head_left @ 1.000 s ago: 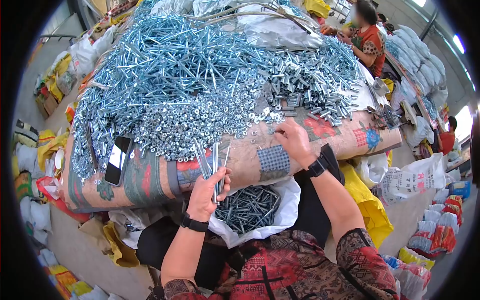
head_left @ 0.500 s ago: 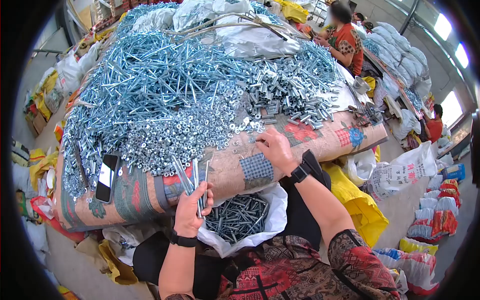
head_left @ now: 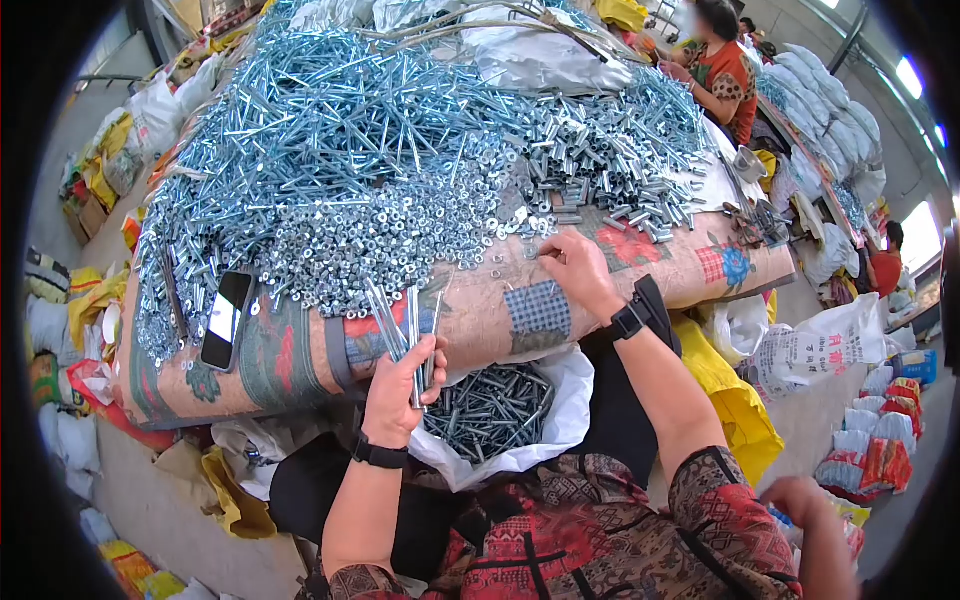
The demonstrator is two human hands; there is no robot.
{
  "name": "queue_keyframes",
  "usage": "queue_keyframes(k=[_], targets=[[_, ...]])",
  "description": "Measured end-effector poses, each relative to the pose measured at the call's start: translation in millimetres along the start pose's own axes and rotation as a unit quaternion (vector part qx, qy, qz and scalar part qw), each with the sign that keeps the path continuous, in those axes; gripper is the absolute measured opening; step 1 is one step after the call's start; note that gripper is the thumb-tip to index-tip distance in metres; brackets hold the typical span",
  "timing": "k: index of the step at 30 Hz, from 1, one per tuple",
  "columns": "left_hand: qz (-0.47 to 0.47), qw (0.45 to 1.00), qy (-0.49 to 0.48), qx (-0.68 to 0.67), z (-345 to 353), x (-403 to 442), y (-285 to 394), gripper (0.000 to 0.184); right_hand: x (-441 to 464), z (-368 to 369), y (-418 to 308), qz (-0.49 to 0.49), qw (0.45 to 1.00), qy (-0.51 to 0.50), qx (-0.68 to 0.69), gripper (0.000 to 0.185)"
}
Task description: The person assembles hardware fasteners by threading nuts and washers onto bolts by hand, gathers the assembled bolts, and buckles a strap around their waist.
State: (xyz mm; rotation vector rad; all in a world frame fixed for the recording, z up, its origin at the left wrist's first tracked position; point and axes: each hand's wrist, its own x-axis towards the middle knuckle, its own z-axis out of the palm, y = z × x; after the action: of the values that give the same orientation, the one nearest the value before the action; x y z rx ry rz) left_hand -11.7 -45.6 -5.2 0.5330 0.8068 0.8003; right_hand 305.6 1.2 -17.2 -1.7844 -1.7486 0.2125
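Observation:
My left hand (head_left: 396,388) is wrapped round several long bolts (head_left: 390,325), held upright and fanned out at the top. Below it a white sack (head_left: 572,400) stands open, with dark bolt assemblies (head_left: 487,410) inside. My right hand (head_left: 578,268) rests at the near edge of the padded table, thumb and fingers pinched together; anything between them is too small to make out. A few loose washers (head_left: 497,258) lie just left of it. Beyond are a heap of nuts (head_left: 350,245) and a pile of metal sleeves (head_left: 610,150).
A large heap of long bolts (head_left: 330,120) covers the table's far part. A phone (head_left: 228,320) lies at the left. A person in red (head_left: 728,75) sits at the far right. Another person's blurred arm (head_left: 815,520) shows at lower right. Yellow sacks (head_left: 735,400) stand beside me.
The camera view has shifted, so the table appears slightly higher and further right. A blurred arm has come into view at lower right. Both my hands keep nearly the same pose.

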Motion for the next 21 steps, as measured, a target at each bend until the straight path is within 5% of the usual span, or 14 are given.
queue_keyframes(k=[12,15,17,21], targets=[[-0.006,1.0,0.015,0.005,2,4,-6,0.021,10,2,3,0.025,0.999,0.0,0.033,0.017],[-0.006,0.999,0.014,0.034,3,7,-4,0.02,28,8,23,-0.043,0.998,-0.029,0.04,0.016],[-0.016,0.999,0.009,0.037,2,7,-4,0.02,42,7,29,-0.056,0.993,-0.105,0.02,0.016],[-0.013,0.999,-0.005,0.031,9,1,9,0.022,61,-11,10,0.128,0.942,-0.293,0.101,0.015]])
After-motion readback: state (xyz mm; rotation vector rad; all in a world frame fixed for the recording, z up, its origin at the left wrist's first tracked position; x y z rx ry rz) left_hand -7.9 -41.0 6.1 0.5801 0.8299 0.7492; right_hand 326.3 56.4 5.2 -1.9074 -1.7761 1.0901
